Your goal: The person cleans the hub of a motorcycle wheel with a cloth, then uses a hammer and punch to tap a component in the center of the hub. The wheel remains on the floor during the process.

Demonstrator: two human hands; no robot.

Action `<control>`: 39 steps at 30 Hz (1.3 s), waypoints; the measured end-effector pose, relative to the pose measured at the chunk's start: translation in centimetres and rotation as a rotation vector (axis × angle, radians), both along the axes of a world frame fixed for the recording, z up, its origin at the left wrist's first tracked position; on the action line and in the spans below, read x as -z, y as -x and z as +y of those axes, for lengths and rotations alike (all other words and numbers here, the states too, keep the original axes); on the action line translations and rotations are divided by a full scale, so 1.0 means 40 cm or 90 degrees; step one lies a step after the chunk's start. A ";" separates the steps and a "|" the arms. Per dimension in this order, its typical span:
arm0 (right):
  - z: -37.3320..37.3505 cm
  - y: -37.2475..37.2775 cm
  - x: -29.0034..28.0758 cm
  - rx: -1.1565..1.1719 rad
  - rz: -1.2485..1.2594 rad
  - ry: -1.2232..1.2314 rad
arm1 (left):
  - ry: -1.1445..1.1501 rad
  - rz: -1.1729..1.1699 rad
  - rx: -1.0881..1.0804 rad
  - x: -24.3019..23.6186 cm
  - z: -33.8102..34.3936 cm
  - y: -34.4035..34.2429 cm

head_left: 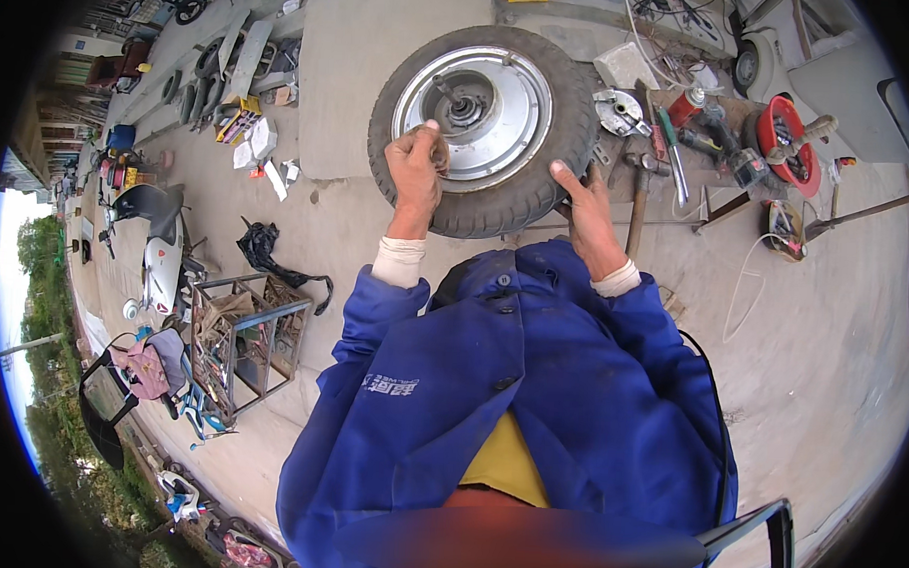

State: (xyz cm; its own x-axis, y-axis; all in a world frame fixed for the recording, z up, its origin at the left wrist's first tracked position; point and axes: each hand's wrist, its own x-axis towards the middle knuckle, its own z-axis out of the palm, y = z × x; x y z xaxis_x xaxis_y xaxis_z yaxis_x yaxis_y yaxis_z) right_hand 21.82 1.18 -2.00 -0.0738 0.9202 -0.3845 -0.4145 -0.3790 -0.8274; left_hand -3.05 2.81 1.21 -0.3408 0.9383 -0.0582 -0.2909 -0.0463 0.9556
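A wheel with a silver metal hub and a black treaded tyre is in front of me, its hub side facing up. A threaded axle sticks out of the hub's middle. My left hand is over the near left part of the wheel, fingers curled together close to the hub. Whatever is between those fingers is too small and hidden to name. My right hand grips the tyre's near right edge, the thumb on the tread and the other fingers partly hidden at its side.
Right of the wheel lie a brake plate, a hammer, a green-handled tool, a red spray can and a red basin. At left stand a metal-framed crate and a parked scooter; a black plastic bag lies between.
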 end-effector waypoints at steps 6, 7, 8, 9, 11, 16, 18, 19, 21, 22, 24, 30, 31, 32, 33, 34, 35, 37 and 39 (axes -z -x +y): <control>-0.011 0.009 -0.043 -0.005 0.024 0.018 | -0.056 -0.027 0.223 0.028 0.019 0.085; -0.012 0.007 -0.037 -0.008 0.021 0.012 | -0.045 0.039 0.161 0.018 0.010 0.068; -0.012 0.006 -0.022 -0.008 0.020 0.005 | -0.035 0.108 0.101 0.012 0.003 0.050; -0.010 0.005 -0.013 -0.008 0.019 -0.002 | -0.074 0.141 -0.026 0.024 -0.003 0.018; -0.014 0.010 -0.016 0.002 0.007 -0.005 | -0.216 -0.003 -0.038 0.005 -0.021 -0.023; -0.017 0.005 0.000 0.010 0.006 0.002 | -0.118 -0.093 0.056 -0.023 0.001 -0.112; -0.010 0.010 -0.007 0.001 0.015 -0.005 | -0.120 -0.100 0.060 0.000 0.003 -0.106; -0.016 0.009 -0.007 -0.005 0.018 -0.003 | -0.113 -0.101 0.056 0.001 0.003 -0.108; -0.019 0.003 0.009 0.001 0.006 -0.009 | -0.099 -0.103 0.048 0.001 0.005 -0.114; -0.012 0.004 0.012 0.004 0.003 -0.017 | -0.098 -0.091 0.045 0.001 0.007 -0.116; -0.011 0.005 0.008 0.000 0.009 -0.013 | -0.096 -0.068 0.040 0.001 0.008 -0.122; -0.009 0.002 0.000 -0.005 0.001 -0.013 | -0.095 -0.076 0.023 -0.023 0.008 -0.121; -0.008 0.003 -0.002 -0.007 0.005 -0.016 | -0.091 -0.072 0.023 -0.023 0.008 -0.121; -0.008 0.003 0.000 -0.005 0.003 -0.017 | -0.087 -0.068 0.023 -0.021 0.008 -0.122; -0.008 0.003 0.005 -0.003 0.000 -0.018 | -0.083 -0.064 0.023 -0.019 0.007 -0.122; -0.008 0.002 0.008 -0.001 -0.002 -0.018 | -0.088 -0.061 0.037 -0.014 0.006 -0.120; -0.008 0.002 0.007 0.001 -0.004 -0.015 | -0.092 -0.059 0.050 -0.006 0.005 -0.114; -0.008 0.004 0.003 0.002 -0.008 -0.010 | -0.091 -0.059 0.056 0.001 0.004 -0.115; -0.011 0.003 -0.005 -0.003 0.004 0.000 | -0.081 -0.063 0.041 0.006 0.008 -0.129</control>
State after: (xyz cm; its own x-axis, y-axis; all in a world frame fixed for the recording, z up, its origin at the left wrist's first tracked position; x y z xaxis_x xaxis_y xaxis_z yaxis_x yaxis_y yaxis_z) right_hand 21.70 0.74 -1.79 -0.0802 0.9201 -0.3834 -0.4187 -0.3802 -0.8247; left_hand 2.11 3.13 0.97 -0.2779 0.9601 0.0324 -0.3890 -0.1434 0.9100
